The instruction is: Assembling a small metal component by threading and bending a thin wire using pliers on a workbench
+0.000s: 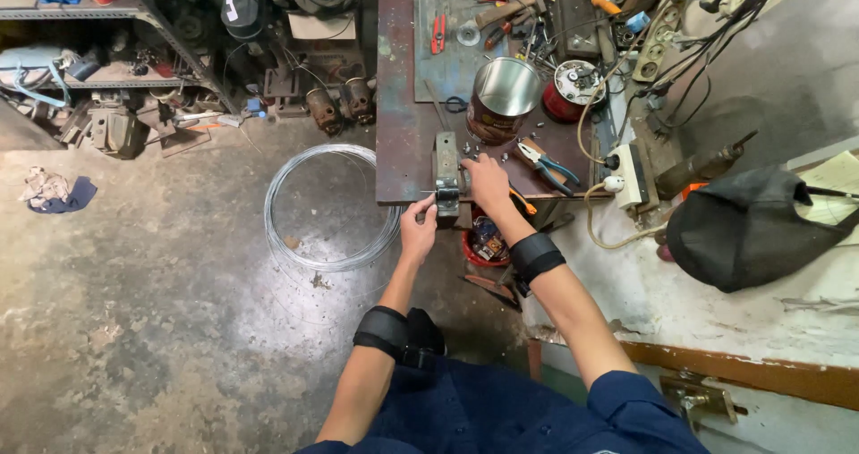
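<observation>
A small grey bench vise (446, 169) is fixed at the front edge of a dark metal workbench (404, 132). My left hand (418, 228) is at the vise's near end, fingers closed around its handle or a thin rod sticking out left. My right hand (486, 182) rests on the right side of the vise, fingers curled against it; what it grips is hidden. Both forearms wear black wrist bands.
An open metal can (502, 98), blue-handled pliers (548, 165), red cutters (438, 33) and a red motor part (573, 87) lie on the bench. A wire coil (329, 208) lies on the concrete floor. A black cloth bundle (752, 226), power strip (629, 173) and cluttered shelves (98, 69) surround.
</observation>
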